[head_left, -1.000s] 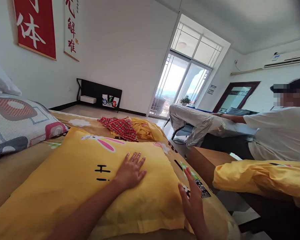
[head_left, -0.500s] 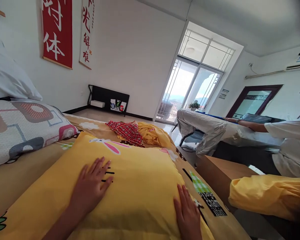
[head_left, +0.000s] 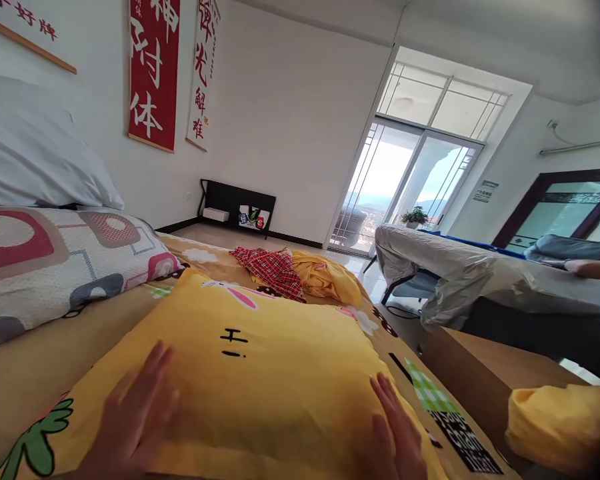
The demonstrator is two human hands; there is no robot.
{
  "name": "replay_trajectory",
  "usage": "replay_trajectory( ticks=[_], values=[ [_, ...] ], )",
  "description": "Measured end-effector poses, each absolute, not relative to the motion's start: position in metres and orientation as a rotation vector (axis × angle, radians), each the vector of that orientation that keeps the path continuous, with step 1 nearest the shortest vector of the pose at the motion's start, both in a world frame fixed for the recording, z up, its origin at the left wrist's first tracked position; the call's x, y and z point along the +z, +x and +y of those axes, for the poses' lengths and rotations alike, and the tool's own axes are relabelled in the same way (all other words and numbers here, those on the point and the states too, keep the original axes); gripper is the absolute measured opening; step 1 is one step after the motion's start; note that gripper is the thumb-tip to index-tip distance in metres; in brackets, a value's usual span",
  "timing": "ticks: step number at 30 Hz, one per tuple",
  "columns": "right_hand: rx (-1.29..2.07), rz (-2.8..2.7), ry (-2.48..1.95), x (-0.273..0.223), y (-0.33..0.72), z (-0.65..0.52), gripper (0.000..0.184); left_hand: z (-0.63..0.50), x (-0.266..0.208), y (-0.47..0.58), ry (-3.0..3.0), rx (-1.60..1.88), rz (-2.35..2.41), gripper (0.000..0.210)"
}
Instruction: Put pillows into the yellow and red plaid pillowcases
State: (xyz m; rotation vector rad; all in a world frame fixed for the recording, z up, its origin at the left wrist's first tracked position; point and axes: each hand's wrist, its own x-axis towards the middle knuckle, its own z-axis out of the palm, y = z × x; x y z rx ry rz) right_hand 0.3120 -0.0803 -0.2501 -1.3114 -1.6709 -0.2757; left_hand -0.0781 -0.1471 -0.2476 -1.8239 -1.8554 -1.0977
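A plump yellow pillow point(head_left: 280, 360) with a rabbit print and the letters "Hi" lies flat in front of me. My left hand point(head_left: 135, 413) is over its left part, fingers stretched out and somewhat blurred. At the right edge is my right hand point(head_left: 397, 427), its fingers extended along the pillow's side. Neither hand grips anything; whether the left one touches the cloth I cannot tell. Beneath the pillow spreads a printed yellow-brown bedsheet point(head_left: 10, 380).
Patterned pillow point(head_left: 105, 243) and white pillow point(head_left: 40, 147) are stacked at left. Red plaid cloth point(head_left: 270, 267) and crumpled yellow cloth point(head_left: 325, 275) lie beyond. At right are a cardboard box point(head_left: 500, 360), yellow bundle point(head_left: 555, 423), plastic-covered table point(head_left: 455, 267) and another person's hand point(head_left: 593, 269).
My left hand has moved left and nearer to me, uncovering the printed letters. My right hand stays by the right edge. The view has swung left, and the other person is mostly out of frame.
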Motion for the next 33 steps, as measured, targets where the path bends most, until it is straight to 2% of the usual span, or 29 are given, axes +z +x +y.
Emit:
replay_trajectory(
  ticks=[4, 8, 12, 16, 21, 24, 26, 28, 31, 33],
  values=[
    [-0.256, -1.977, -1.253, -0.202, 0.2, -0.05, 0.046, -0.076, -0.192, -0.007, -2.219, -0.859, -1.686, 0.052],
    [-0.158, -2.178, -1.358, -0.211, 0.16, -0.036, 0.044, -0.041, -0.201, 0.023, -2.342, -0.734, -1.655, 0.045],
    [-0.175, -2.123, -1.447, -0.227, 0.208, -0.03, 0.049, -0.048, -0.223, -0.021, -2.202, -0.734, -1.681, 0.051],
    [-0.186, -1.859, -1.736, -0.239, 0.29, -0.024, 0.062, -0.057, -0.238, -0.109, -1.789, -0.805, -2.12, 0.058],
    [-0.224, -1.78, -1.78, -0.283, 0.366, -0.04, 0.071, -0.086, -0.286, -0.186, -1.747, -0.955, -2.451, 0.069],
    [-0.143, -1.859, -1.837, -0.283, 0.385, -0.039, 0.075, -0.1, -0.29, -0.199, -1.689, -0.803, -2.593, 0.063],
    [-0.094, -1.925, -1.898, -0.256, 0.376, -0.025, 0.077, -0.096, -0.264, -0.19, -1.622, -0.625, -2.544, 0.06],
    [-0.092, -2.057, -1.877, -0.209, 0.346, -0.002, 0.076, -0.077, -0.216, -0.165, -1.686, -0.52, -2.343, 0.056],
    [0.002, -2.513, -1.532, -0.13, 0.273, 0.046, 0.064, -0.023, -0.133, -0.104, -2.207, -0.406, -1.973, 0.049],
    [0.035, -2.667, -1.318, -0.097, 0.222, 0.078, 0.059, 0.021, -0.095, -0.062, -2.386, -0.234, -1.989, 0.044]
  ],
)
